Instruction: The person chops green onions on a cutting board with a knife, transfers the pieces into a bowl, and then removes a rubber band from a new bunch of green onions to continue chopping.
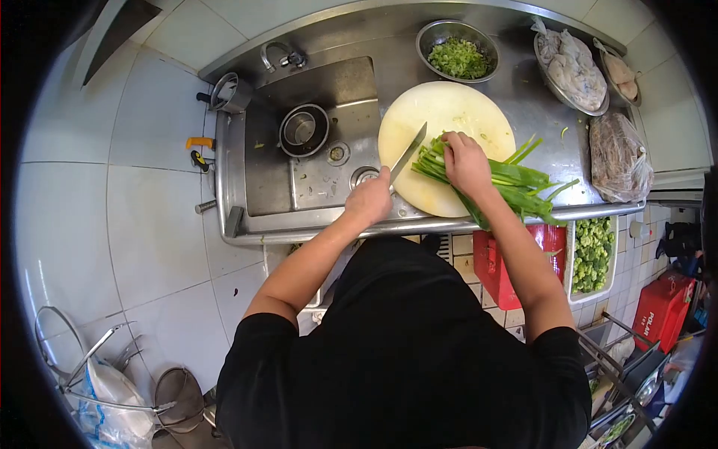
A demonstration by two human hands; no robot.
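My left hand point(369, 198) is closed round the handle of a knife point(410, 156), whose blade points up and to the right over the left part of a round white cutting board point(449, 105). My right hand point(470, 163) presses down on a bunch of long green leafy stalks point(523, 183), its fingers curled over the cut ends near the blade. The stalks lie across the board's lower right and hang over the counter's front edge. Blade and stalks look close together; whether they touch is hard to tell.
A metal bowl of chopped greens point(458, 58) stands behind the board. Bowls with bagged food point(576, 71) and a wrapped bundle point(619, 157) are at the right. Left is a sink point(269, 179) holding nested pots point(303, 129). Below are a red crate point(501, 277) and a green-filled tub point(592, 254).
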